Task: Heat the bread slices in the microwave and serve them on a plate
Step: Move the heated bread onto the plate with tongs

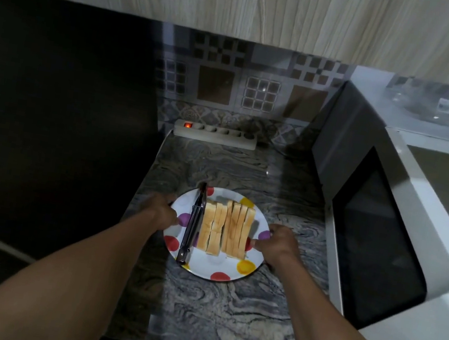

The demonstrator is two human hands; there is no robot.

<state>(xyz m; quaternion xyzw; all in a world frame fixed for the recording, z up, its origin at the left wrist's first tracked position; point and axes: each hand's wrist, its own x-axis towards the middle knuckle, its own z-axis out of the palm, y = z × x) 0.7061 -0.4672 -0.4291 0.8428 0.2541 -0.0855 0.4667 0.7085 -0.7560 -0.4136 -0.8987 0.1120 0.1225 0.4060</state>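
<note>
A white plate with coloured dots rests on the marbled counter. Several bread slices stand on edge in a row across its middle. Metal tongs lie on the plate left of the bread. My left hand grips the plate's left rim, thumb on top. My right hand grips the right rim, fingers curled over the edge. The white microwave stands at the right with its dark door closed.
A white power strip with a lit red switch lies against the tiled backsplash behind the plate. A dark tall surface borders the counter on the left. Bare counter lies in front of the plate.
</note>
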